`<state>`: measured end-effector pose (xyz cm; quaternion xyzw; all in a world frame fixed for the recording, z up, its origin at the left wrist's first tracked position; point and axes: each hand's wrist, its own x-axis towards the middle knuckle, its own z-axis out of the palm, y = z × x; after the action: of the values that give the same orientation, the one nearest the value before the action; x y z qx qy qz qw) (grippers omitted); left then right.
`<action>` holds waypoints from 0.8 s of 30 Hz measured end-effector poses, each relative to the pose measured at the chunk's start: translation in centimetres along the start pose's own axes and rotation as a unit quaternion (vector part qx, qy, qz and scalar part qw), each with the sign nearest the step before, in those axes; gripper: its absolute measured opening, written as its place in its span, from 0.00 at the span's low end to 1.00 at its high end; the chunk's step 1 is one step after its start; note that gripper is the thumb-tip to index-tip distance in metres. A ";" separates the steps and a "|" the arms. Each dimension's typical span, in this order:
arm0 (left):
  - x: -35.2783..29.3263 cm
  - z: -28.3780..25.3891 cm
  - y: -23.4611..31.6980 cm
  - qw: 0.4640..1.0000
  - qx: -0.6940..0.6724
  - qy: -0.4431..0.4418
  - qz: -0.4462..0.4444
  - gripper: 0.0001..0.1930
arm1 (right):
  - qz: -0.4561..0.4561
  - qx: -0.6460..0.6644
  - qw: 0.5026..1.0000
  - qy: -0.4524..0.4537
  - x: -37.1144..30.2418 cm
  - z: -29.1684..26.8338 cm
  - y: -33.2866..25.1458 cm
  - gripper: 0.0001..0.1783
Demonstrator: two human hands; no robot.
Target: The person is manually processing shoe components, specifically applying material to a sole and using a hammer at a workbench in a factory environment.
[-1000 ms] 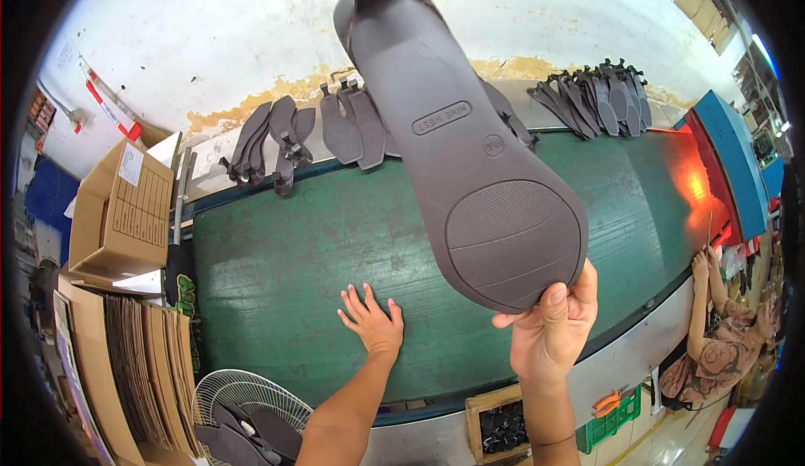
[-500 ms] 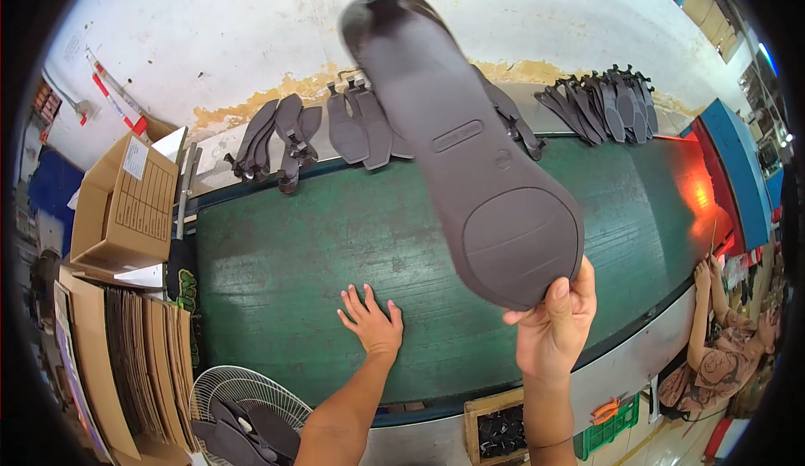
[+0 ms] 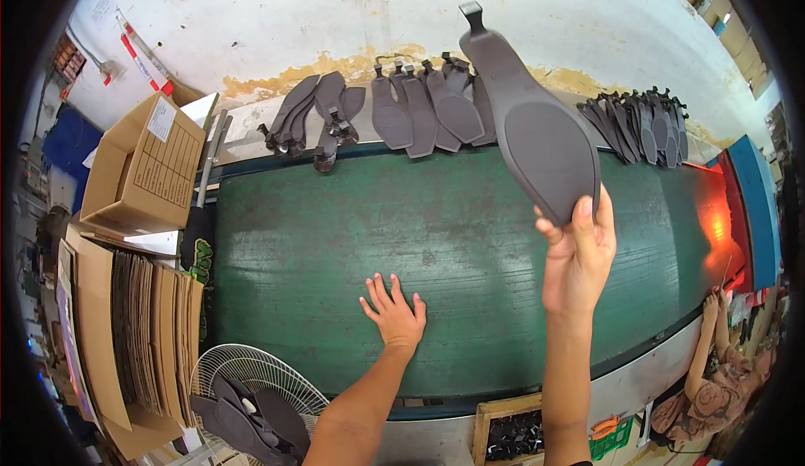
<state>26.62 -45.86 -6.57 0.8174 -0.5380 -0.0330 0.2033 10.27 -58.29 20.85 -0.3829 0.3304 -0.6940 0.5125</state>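
Up in my right hand (image 3: 580,252) is a dark grey heeled shoe sole (image 3: 549,147), pinched at its toe end between thumb and fingers. Its small heel points upward, and a rounded outline marks the forefoot. My left hand (image 3: 396,315) rests flat on the green conveyor belt (image 3: 293,240), fingers spread, holding nothing. Beyond the belt, similar heeled soles (image 3: 419,114) lean in a group along the metal ledge, partly hidden behind the raised sole.
Further soles stand left (image 3: 323,106) and right (image 3: 654,131) on the ledge. A glowing blue machine (image 3: 750,206) sits at the belt's right end, near a co-worker (image 3: 713,390). Cartons (image 3: 159,164), a fan (image 3: 277,374) and a wooden box of small black parts (image 3: 482,432) border the belt.
The sole in my right hand has turned and moved away from my head, looking smaller and sharper. My left hand stays flat on the belt. The whole view has shifted slightly.
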 end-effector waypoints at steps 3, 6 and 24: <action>0.0 0.1 0.0 1.000 -0.003 -0.003 0.004 0.33 | -0.035 0.016 0.998 -0.047 3.1 2.6 1.0 0.22; -0.1 -0.1 -0.3 1.000 0.000 -0.008 0.004 0.33 | -0.011 0.055 0.997 -0.050 6.7 6.1 3.5 0.22; 0.3 -0.4 0.2 1.000 -0.002 -0.022 0.008 0.33 | 0.048 -0.388 0.918 0.071 15.8 -9.0 22.8 0.18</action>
<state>26.67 -46.06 -6.13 0.8117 -0.5488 -0.0507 0.1935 9.99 -78.82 0.13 -0.4854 0.6273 -0.5112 0.3310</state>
